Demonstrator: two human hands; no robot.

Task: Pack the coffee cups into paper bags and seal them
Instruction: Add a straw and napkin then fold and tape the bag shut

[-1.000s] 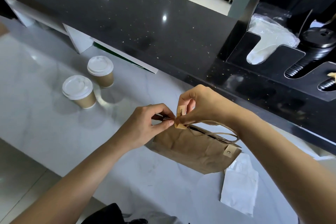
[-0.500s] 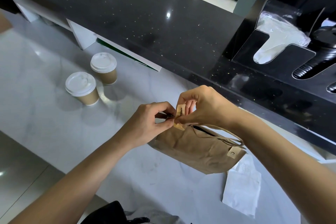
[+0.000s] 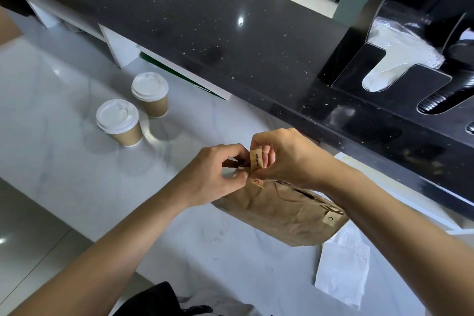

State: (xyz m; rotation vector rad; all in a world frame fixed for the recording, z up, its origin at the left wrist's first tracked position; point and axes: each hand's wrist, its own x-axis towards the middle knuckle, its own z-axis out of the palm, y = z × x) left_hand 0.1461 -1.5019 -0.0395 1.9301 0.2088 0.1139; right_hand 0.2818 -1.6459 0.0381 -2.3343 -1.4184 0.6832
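- Two lidded coffee cups stand upright on the white marble bench [image 3: 64, 136] toward its left side, brown paper bodies under white lids: the nearer cup [image 3: 119, 122] sits closer to the front edge, the farther cup [image 3: 150, 93] just behind and to its right, near the back edge under the black counter [image 3: 205, 20]. They stand close together, but I cannot tell if they touch.
- The left hand [image 3: 215, 174] is curled, thumb and fingertips pinching the gathered top of the bag at its left end.
- Between the two hands stands a small brown sticker strip [image 3: 256, 160] with dark print, held upright; its lower end bends onto the bag's top.
- The right hand [image 3: 284, 156] is curled too, thumb and forefinger pinching that strip by its upper and lower parts.
- The brown paper bag [image 3: 277, 213] lies in the middle of the bench, crumpled, its top partly gaping to the right of the hands, well apart from both cups.
- A second small sticker [image 3: 330, 218] sits on the bag's right end.
- A white napkin [image 3: 343, 269] lies flat near the bench's front right, partly tucked under the bag's right corner.
- A black holder [image 3: 400, 84] with stacked lids stands on the counter at far right.
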